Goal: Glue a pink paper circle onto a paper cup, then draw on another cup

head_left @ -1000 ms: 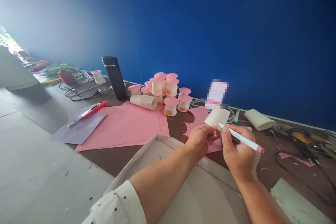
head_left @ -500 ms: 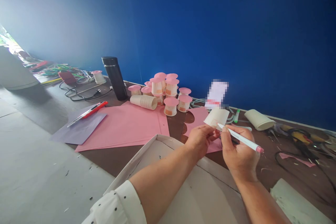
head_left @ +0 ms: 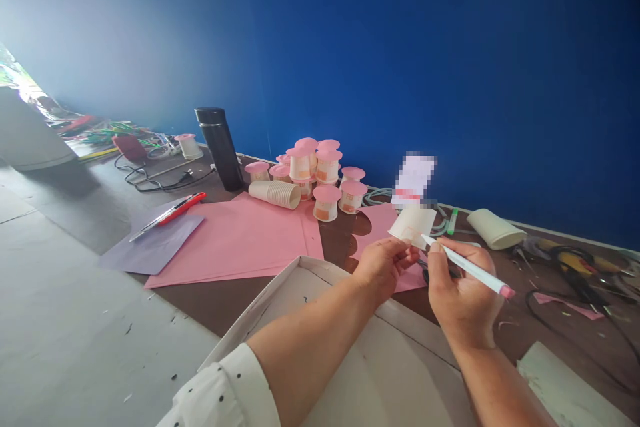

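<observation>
My left hand [head_left: 383, 268] is closed round a white paper cup [head_left: 414, 223], holding it above the pink paper. My right hand [head_left: 463, 295] grips a white pen [head_left: 470, 267] with a pink end, its tip touching the cup's side. Faint reddish marks show on the cup near the pen tip. Both hands hover over the far edge of an open cardboard box [head_left: 280, 287].
A cluster of pink-lidded cups [head_left: 320, 177], a lying stack of cups [head_left: 275, 193] and a black flask [head_left: 219, 148] stand behind pink sheets [head_left: 235, 240]. A red cutter [head_left: 170, 209] lies on purple paper. Another lying cup stack [head_left: 495, 228], cables and tools [head_left: 575, 267] sit at right.
The pen and my right hand have shifted slightly to the right along the cup. My left hand keeps the cup almost still.
</observation>
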`<state>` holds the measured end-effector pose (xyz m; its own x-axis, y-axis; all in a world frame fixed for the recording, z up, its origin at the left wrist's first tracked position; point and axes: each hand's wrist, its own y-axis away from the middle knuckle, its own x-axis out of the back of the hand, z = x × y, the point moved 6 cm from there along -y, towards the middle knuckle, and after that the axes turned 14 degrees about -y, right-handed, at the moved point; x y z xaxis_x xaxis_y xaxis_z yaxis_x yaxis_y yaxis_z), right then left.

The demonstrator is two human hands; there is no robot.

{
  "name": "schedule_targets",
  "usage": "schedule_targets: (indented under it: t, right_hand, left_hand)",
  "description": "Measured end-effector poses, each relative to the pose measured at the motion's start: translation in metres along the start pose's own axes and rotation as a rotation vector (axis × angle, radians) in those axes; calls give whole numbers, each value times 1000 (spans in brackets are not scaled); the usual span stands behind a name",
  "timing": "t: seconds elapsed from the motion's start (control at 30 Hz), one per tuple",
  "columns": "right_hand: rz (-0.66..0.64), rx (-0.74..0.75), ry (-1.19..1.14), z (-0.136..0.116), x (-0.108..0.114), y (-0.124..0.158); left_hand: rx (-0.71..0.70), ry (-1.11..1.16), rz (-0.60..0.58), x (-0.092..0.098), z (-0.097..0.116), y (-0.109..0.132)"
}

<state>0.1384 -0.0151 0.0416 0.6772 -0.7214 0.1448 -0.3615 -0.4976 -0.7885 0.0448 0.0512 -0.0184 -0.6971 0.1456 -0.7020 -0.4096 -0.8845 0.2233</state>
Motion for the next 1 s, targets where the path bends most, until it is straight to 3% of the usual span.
schedule_targets:
  t: [0.63,1.0]
  right_hand:
    - [32,-8,48,-2,2,-1]
    - [-13,-20,63,-1,-1,0]
  left_hand:
    - [5,24,-7,-1,3,1]
    - [13,9,-31,-3,3,2]
